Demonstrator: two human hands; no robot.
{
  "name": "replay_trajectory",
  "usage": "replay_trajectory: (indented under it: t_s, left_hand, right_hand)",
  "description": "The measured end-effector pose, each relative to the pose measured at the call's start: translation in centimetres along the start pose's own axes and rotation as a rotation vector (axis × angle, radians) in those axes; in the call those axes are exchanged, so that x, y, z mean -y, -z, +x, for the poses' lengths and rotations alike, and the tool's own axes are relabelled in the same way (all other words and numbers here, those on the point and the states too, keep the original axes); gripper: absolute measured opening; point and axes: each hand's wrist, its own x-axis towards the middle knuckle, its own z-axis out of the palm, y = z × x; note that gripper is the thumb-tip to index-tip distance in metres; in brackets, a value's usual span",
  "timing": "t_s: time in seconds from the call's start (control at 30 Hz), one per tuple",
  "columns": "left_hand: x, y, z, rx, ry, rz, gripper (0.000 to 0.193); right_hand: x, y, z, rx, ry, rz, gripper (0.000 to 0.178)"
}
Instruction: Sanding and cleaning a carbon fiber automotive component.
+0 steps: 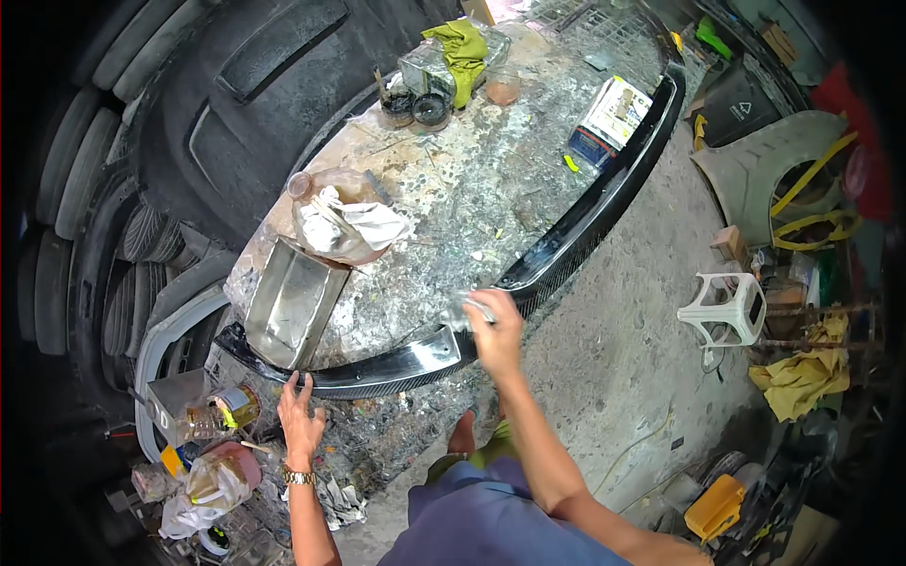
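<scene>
A long, curved black car bumper lip [604, 212] with a carbon-weave outer face lies along the near and right edges of a paint-stained worktable [444, 189]. My left hand [301, 424] rests its outstretched fingertips on the lip's edge near its left end. At the middle of the lip, my right hand [498, 325] is closed on a small grey pad [459, 309], held against the part; the fingers partly hide it. Left of that hand, the lip's upper face is glossy and catches the light. A rectangular metal tray [327, 316] stands just beyond my left hand.
On the table are a cut plastic jug [300, 186] with white cloth [363, 224], dark pots [431, 110], a green cloth [461, 57] and a box [615, 111]. Tyres [80, 170] line the left. Rightward stand a white stool [725, 308] and a fender panel [755, 170]. Bottles [231, 407] sit at lower left.
</scene>
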Motion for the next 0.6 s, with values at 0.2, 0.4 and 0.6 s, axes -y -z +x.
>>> replay_trajectory:
  t_s: [0.2,0.4,0.6]
  left_hand:
    - [0.0,0.0,-0.2,-0.033,-0.007,-0.005,0.070]
    - [-0.5,0.2,-0.2,-0.029,-0.015,-0.021,0.070]
    - [0.0,0.1,-0.4,-0.046,0.004,-0.024,0.069]
  right_hand:
    - [-3.2,7.4,-1.3,-0.155,0.019,-0.475,0.020]
    - [-3.3,-1.4,-1.6,0.224,0.119,-0.294,0.016]
    - [-3.3,5.2,3.7,0.599,0.714,-0.816,0.022]
